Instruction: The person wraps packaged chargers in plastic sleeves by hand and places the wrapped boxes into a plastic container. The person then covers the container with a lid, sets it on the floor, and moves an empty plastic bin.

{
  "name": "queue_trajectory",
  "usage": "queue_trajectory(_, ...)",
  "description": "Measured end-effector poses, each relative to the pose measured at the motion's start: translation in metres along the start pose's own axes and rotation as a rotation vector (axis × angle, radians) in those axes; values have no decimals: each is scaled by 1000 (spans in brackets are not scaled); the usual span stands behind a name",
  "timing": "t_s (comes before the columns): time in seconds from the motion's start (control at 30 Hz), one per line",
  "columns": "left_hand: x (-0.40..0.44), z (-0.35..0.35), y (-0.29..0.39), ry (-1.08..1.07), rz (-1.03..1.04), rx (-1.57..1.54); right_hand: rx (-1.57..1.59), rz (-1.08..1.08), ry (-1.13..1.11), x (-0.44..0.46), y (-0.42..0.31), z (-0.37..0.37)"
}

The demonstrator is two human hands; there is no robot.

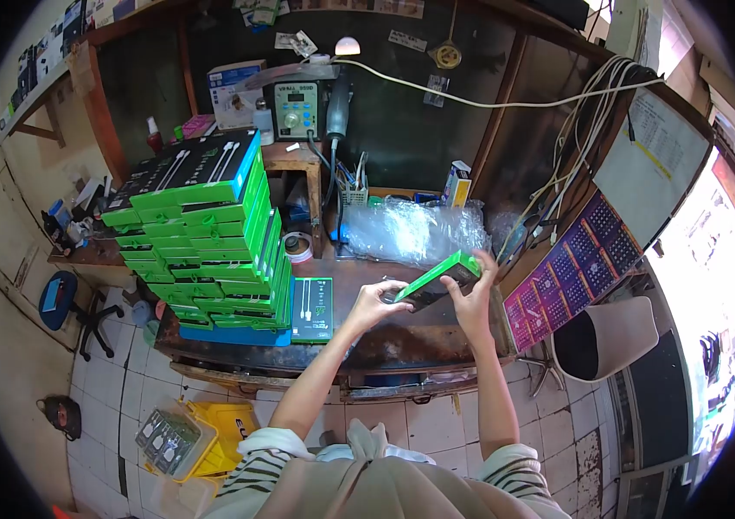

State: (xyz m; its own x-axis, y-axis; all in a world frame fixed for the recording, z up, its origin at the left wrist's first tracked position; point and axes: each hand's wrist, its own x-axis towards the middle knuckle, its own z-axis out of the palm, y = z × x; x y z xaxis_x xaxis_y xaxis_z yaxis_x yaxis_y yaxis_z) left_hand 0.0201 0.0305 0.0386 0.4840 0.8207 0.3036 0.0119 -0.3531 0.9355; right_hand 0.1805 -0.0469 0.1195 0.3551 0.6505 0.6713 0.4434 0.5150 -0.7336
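Between my two hands a green and black cable box [438,275] is held tilted above the desk, its green side facing up. My left hand [378,303] grips the box's lower left end. Around its upper right end, my right hand [474,292] has its fingers closed. To the left rises a tall stack of similar green boxes [212,251], with black tops that picture white cables. One more cable box [312,310] lies flat on the desk beside the stack, its printed face up.
Clear plastic wrap [419,232] lies at the back of the desk [367,346]. A soldering station [296,111] stands on a small shelf behind the stack. On the floor at left is a yellow container [227,428]; a chair [623,337] stands at right.
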Motion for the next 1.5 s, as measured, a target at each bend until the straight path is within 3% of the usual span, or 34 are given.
queue_trajectory(0.07, 2, 3, -3, 18, 85, 25, -235, -96, -197, 3, 0, -4)
queue_trajectory(0.27, 0, 4, 20, 58, 147, -38, -153, -3, -267, -7, 16, 8)
queue_trajectory(0.4, -4, 4, 21, 60, 164, -53, -180, -14, -363, -16, 12, 10)
queue_trajectory(0.47, -6, 3, 14, 91, 201, -17, -279, -128, -433, -19, 17, 12)
queue_trajectory(0.63, -12, 5, 4, 82, 131, -31, -285, -105, -518, -36, 35, 13)
queue_trajectory(0.93, -17, 2, -7, 132, 187, -170, -184, 48, -445, -47, 43, 4)
queue_trajectory(1.13, -20, -30, 8, -24, 169, 135, -121, 69, -458, -40, 44, 4)
queue_trajectory(1.2, -17, -41, 15, -43, 185, 184, -150, -20, -447, -36, 42, 2)
queue_trajectory(1.27, -13, -50, 18, -114, 283, 500, -122, 2, -445, -34, 43, 2)
queue_trajectory(1.5, 0, -56, 43, -115, 397, 682, -131, 31, -385, -23, 35, 2)
